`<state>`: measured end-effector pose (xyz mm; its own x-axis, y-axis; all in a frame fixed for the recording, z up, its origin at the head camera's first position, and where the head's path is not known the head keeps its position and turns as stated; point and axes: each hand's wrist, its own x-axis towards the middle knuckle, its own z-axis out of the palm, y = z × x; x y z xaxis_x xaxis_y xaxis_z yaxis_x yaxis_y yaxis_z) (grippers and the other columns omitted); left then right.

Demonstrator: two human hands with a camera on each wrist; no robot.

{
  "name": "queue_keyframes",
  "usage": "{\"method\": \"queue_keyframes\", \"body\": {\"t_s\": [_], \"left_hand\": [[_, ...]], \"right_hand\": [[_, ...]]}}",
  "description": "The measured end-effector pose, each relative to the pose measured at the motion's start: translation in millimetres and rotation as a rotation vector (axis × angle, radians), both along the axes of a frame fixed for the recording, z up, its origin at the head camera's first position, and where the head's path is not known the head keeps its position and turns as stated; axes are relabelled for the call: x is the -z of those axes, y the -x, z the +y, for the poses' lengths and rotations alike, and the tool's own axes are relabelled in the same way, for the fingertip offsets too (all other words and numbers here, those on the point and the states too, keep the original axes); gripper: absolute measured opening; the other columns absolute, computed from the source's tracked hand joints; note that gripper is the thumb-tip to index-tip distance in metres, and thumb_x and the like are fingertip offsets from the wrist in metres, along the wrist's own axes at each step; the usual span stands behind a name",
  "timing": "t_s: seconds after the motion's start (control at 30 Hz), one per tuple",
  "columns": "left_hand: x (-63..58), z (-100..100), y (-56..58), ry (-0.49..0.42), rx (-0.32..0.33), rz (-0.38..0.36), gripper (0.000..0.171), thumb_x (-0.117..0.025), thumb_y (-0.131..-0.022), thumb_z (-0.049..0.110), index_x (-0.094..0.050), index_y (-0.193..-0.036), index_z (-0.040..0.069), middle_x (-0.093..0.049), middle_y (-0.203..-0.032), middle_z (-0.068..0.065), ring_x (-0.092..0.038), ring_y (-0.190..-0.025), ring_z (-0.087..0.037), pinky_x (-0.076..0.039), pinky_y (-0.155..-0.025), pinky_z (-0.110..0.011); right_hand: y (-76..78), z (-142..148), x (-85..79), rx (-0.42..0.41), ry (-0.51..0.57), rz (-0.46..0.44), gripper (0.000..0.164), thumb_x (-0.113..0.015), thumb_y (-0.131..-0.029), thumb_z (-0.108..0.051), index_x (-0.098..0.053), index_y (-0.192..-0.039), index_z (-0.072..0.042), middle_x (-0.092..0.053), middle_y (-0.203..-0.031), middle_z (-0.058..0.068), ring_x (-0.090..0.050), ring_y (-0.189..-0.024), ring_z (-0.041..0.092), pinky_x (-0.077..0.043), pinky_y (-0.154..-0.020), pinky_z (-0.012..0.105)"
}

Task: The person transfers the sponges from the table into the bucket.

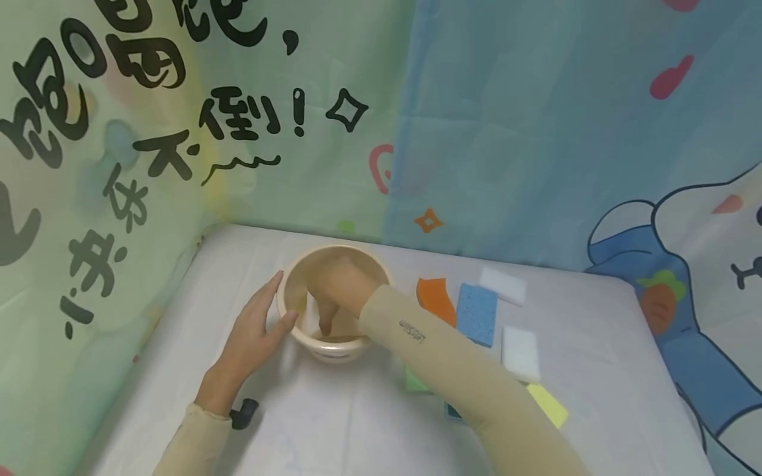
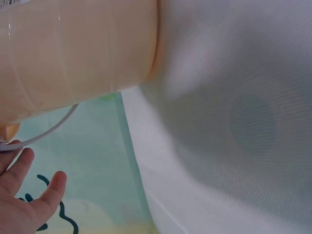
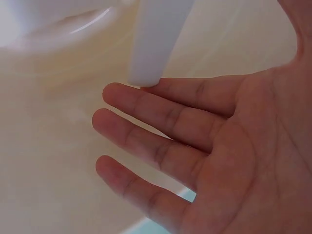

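Note:
A cream bucket (image 1: 336,354) stands toward the back of the table. My right hand (image 1: 345,287) reaches down inside it; in the right wrist view, three fingers (image 3: 146,141) are extended and the index finger passes behind a white block (image 3: 158,39). The hand pinches this block near its end, with the thumb's tip out of that view. The block (image 1: 311,316) also shows inside the bucket in the head view. My left hand (image 1: 256,330) rests against the bucket's left side, thumb and fingers spread at the rim. A thin pale handle (image 2: 48,134) curves beside its fingertips.
Right of the bucket lie an orange piece (image 1: 436,299), a blue sponge (image 1: 477,312), white blocks (image 1: 520,354) and a yellow piece (image 1: 549,404). The right sleeve partly covers a green piece (image 1: 415,382) and a dark teal piece (image 1: 452,412). Printed cloth hangs behind.

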<state>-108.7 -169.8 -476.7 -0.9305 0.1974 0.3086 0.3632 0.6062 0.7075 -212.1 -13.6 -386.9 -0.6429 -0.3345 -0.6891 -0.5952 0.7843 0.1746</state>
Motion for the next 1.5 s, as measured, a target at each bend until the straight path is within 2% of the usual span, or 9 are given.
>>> {"method": "queue_keyframes", "body": {"t_s": [0.17,0.43,0.63,0.7,0.73,0.9,1.07,1.27,1.5], "left_hand": [[-2.4,0.9,-0.8,-0.001,0.006,-0.004,0.072,-0.057,-0.101,0.037,-0.026,-0.159,0.009,-0.034,-0.159,-0.014,-0.032,-0.144,-0.035,-0.028,-0.116,-0.056],[-3.2,1.3,-1.3,0.006,-0.009,-0.017,0.072,-0.057,-0.101,0.039,-0.026,-0.159,0.010,-0.033,-0.159,-0.014,-0.032,-0.144,-0.034,-0.028,-0.116,-0.055],[-4.0,3.9,-2.1,0.013,-0.007,-0.019,0.072,-0.057,-0.102,0.039,-0.025,-0.159,0.010,-0.034,-0.159,-0.014,-0.033,-0.144,-0.034,-0.029,-0.116,-0.055],[-4.2,4.6,-2.3,0.018,-0.010,-0.020,0.072,-0.056,-0.102,0.040,-0.025,-0.159,0.011,-0.034,-0.159,-0.014,-0.033,-0.144,-0.034,-0.029,-0.116,-0.055],[-4.2,4.7,-2.2,0.020,-0.010,-0.022,0.071,-0.056,-0.102,0.040,-0.025,-0.159,0.011,-0.034,-0.159,-0.014,-0.032,-0.144,-0.035,-0.029,-0.116,-0.055],[-5.5,4.6,-3.7,0.023,-0.019,-0.030,0.071,-0.056,-0.102,0.040,-0.026,-0.159,0.010,-0.034,-0.159,-0.015,-0.032,-0.144,-0.036,-0.028,-0.115,-0.056],[-6.1,4.2,-4.0,0.020,-0.024,-0.033,0.071,-0.056,-0.102,0.039,-0.027,-0.159,0.009,-0.034,-0.158,-0.015,-0.033,-0.144,-0.036,-0.028,-0.116,-0.056],[-6.4,3.4,-5.7,0.008,-0.017,-0.027,0.072,-0.057,-0.101,0.038,-0.026,-0.159,0.010,-0.034,-0.159,-0.015,-0.032,-0.144,-0.035,-0.028,-0.115,-0.058],[-5.1,5.0,-5.4,0.011,-0.020,-0.003,0.071,-0.058,-0.101,0.037,-0.027,-0.159,0.009,-0.035,-0.158,-0.015,-0.033,-0.143,-0.035,-0.029,-0.115,-0.057]], "right_hand": [[2.5,-0.2,9.5,-0.065,-0.008,-0.010,0.055,-0.080,-0.069,-0.067,-0.072,-0.104,-0.026,-0.063,-0.101,-0.012,-0.052,-0.103,0.014,-0.047,-0.094,0.047],[-9.3,2.7,0.3,-0.114,0.065,0.021,0.054,-0.075,-0.077,-0.066,-0.075,-0.104,-0.019,-0.069,-0.092,-0.009,-0.058,-0.093,0.011,-0.049,-0.094,0.037],[-8.1,10.6,-4.3,0.064,0.147,-0.093,0.048,-0.077,-0.076,-0.063,-0.074,-0.110,-0.030,-0.065,-0.106,-0.013,-0.056,-0.098,0.014,-0.048,-0.093,0.048],[-7.7,14.4,-8.7,0.082,0.175,-0.103,0.049,-0.077,-0.076,-0.064,-0.072,-0.115,-0.035,-0.062,-0.113,-0.015,-0.055,-0.102,0.014,-0.047,-0.092,0.050],[-7.7,16.3,-11.3,0.051,0.186,-0.095,0.053,-0.075,-0.077,-0.065,-0.070,-0.120,-0.034,-0.061,-0.117,-0.015,-0.055,-0.104,0.014,-0.047,-0.093,0.048],[-13.4,30.4,-31.9,-0.140,0.291,-0.031,0.065,-0.070,-0.082,-0.063,-0.062,-0.136,-0.026,-0.061,-0.124,-0.012,-0.053,-0.113,0.010,-0.045,-0.099,0.033],[-33.3,67.5,-63.2,-0.185,0.462,0.063,0.064,-0.072,-0.087,-0.054,-0.059,-0.139,-0.019,-0.061,-0.132,-0.002,-0.054,-0.122,0.018,-0.044,-0.103,0.033],[-61.1,127.5,-84.8,-0.175,0.595,0.243,0.066,-0.070,-0.092,-0.048,-0.054,-0.140,-0.005,-0.059,-0.130,0.010,-0.055,-0.119,0.028,-0.045,-0.103,0.041],[-92.9,193.3,-80.5,-0.081,0.687,0.401,0.076,-0.072,-0.091,-0.047,-0.048,-0.145,0.000,-0.057,-0.136,0.013,-0.051,-0.126,0.032,-0.042,-0.107,0.050]]}}
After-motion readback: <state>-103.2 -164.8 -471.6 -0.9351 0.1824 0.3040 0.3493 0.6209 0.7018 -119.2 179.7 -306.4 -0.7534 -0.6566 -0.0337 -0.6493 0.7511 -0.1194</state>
